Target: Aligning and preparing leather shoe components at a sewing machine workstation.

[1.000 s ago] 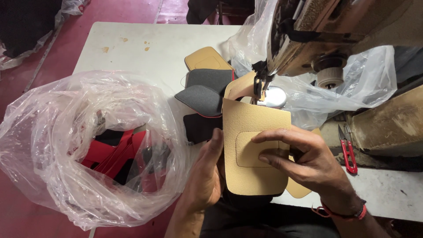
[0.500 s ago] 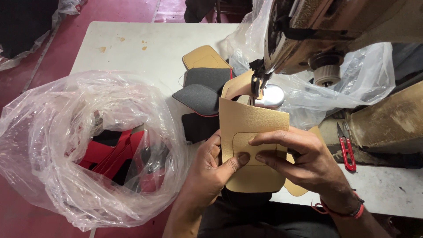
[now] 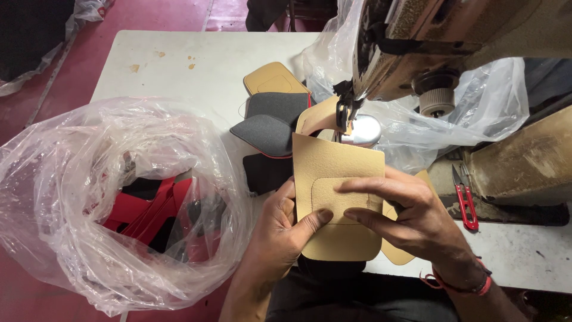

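- Tan leather panel (image 3: 336,173): flat, rounded corners, grainy face up, held tilted over the bench's near edge, its top edge reaching under the sewing machine's needle.
- Smaller tan patch (image 3: 341,200): rounded rectangle lying on the panel's middle, pressed between the left hand's (image 3: 280,232) thumb and the right hand's (image 3: 411,214) fingers.

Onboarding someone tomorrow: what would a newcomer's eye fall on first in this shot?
Centre frame, the left hand and right hand hold a tan leather panel with a stitched patch, its top edge at the sewing machine needle. At left, a clear plastic bag holds red and black cut pieces; red thread snips lie at right.
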